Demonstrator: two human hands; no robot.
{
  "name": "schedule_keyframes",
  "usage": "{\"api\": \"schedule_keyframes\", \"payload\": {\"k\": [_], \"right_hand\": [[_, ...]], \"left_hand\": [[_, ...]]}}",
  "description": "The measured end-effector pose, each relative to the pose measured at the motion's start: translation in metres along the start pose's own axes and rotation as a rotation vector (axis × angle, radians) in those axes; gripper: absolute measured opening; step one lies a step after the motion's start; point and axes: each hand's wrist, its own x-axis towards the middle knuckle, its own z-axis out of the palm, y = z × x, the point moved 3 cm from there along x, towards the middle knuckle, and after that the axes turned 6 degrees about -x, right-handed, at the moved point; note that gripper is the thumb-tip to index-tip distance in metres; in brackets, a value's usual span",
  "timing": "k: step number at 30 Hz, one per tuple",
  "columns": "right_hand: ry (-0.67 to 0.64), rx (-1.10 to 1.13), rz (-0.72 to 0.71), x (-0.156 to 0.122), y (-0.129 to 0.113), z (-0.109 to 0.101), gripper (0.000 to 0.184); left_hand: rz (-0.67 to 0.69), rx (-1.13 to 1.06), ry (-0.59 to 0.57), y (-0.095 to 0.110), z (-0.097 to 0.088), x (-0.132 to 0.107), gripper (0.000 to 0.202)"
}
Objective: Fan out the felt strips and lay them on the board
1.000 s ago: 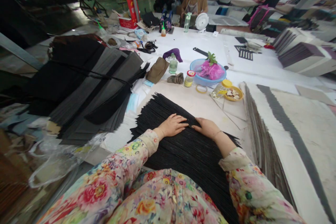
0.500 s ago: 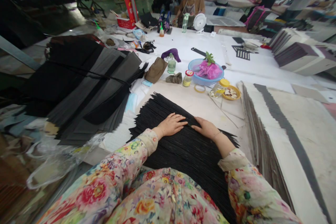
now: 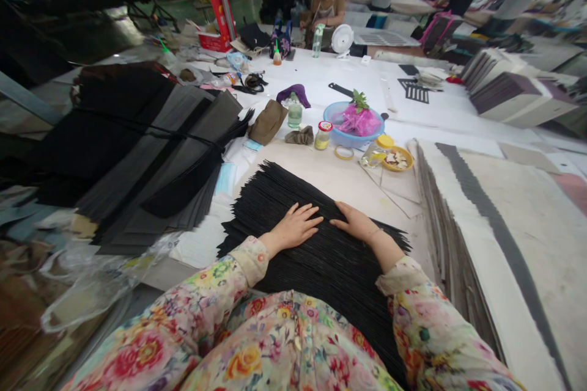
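Note:
A fanned-out stack of thin black sheets [image 3: 279, 195] lies on the table right in front of me. My left hand [image 3: 293, 227] rests flat on top of the stack, fingers spread. My right hand [image 3: 356, 224] lies flat beside it on the same stack, fingers stretched towards the left hand. The fingertips of the two hands are a small gap apart. Neither hand holds anything. Both arms wear flowered sleeves.
Dark grey and black sheet piles [image 3: 151, 146] lie to the left. A tall stack of white boards with a grey stripe [image 3: 499, 238] stands to the right. Behind are a blue bowl [image 3: 334, 134], a jar [image 3: 323, 135], a bottle [image 3: 295, 112] and a yellow dish [image 3: 398, 160]. A person [image 3: 328, 3] sits at the far end.
Both hands have slid slightly towards me on the black stack, and the left fingers have spread wider. The view has shifted a little to the right.

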Motion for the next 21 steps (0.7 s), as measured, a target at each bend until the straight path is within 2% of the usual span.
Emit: {"api": "schedule_keyframes", "payload": {"k": [7,13,21], "right_hand": [[0.009,-0.017,-0.036,0.0,-0.006,-0.007,0.06],[0.037,-0.051,-0.034,-0.003,-0.017,-0.01,0.05],[0.073,-0.026,-0.094,-0.011,-0.017,-0.008,0.036]], "left_hand": [[0.018,-0.027,0.023,0.0,0.0,-0.002,0.036],[0.025,-0.04,0.047,0.001,0.0,-0.002,0.034],[0.02,-0.05,0.06,0.003,-0.001,-0.003,0.033]]}}
